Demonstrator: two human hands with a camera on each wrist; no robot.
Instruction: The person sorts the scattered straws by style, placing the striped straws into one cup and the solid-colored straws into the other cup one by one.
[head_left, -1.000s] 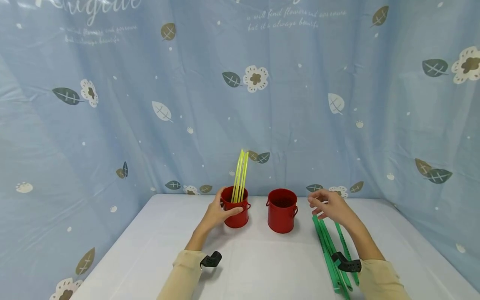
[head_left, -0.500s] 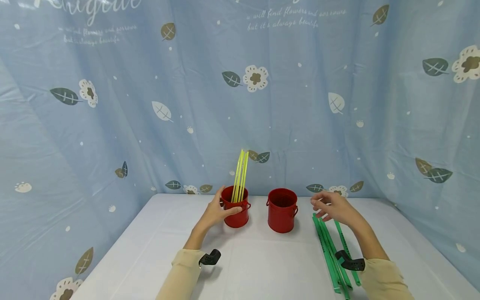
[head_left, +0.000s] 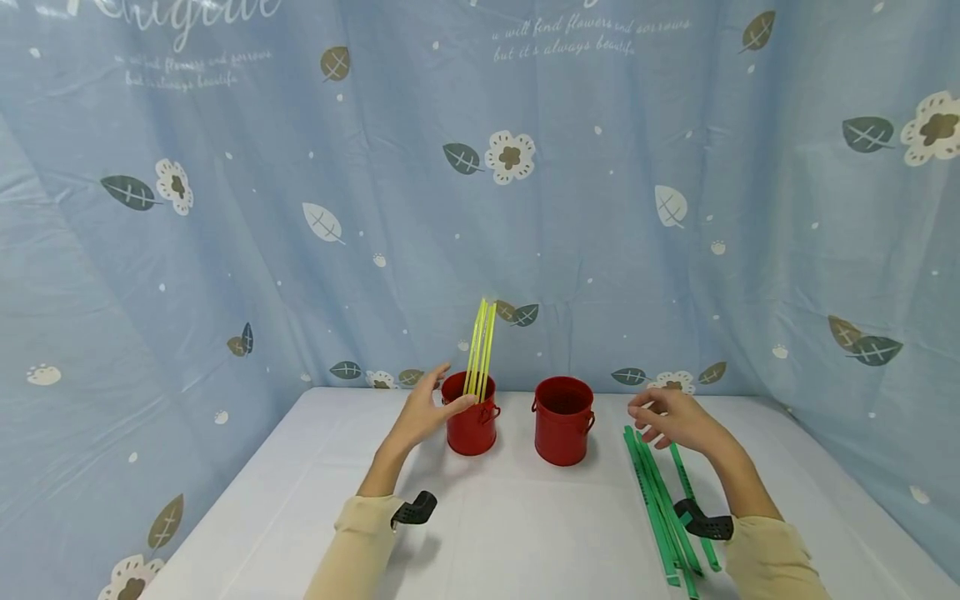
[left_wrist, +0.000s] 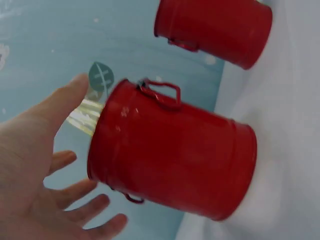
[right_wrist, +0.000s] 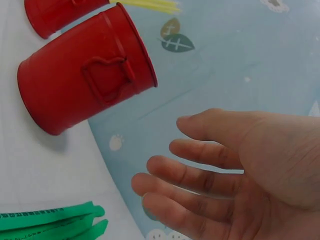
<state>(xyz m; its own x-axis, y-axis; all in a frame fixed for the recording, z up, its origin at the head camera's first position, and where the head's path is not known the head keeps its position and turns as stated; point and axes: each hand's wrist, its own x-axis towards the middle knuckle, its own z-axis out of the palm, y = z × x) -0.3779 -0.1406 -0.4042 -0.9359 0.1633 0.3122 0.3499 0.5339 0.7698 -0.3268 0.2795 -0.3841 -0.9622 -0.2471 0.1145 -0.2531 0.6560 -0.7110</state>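
Two small red metal buckets with side handles stand upright on a white-covered table. Several thin yellow sticks [head_left: 482, 350] lean out of the left bucket [head_left: 471, 432]. Beside that bucket's rim is my left hand [head_left: 417, 419], thumb and fingers spread; in the left wrist view a gap shows between its fingers and the bucket wall [left_wrist: 175, 155]. The right bucket [head_left: 562, 437] has nothing sticking out of it. My right hand [head_left: 684, 423], fingers loosely bent and holding nothing, hovers over the far ends of several flat green strips [head_left: 657, 500] with dark printed marks.
A blue curtain [head_left: 570, 250] printed with leaves and flowers hangs right behind the table's back edge. White cloth [head_left: 525, 542] covers the tabletop in front of the buckets. A black wrist camera [head_left: 415, 508] sits on the left wrist, another [head_left: 703, 521] on the right.
My left hand has let go of the left bucket and drawn back slightly to the left. The right hand has drifted a little to the right. Buckets and sticks stay put.
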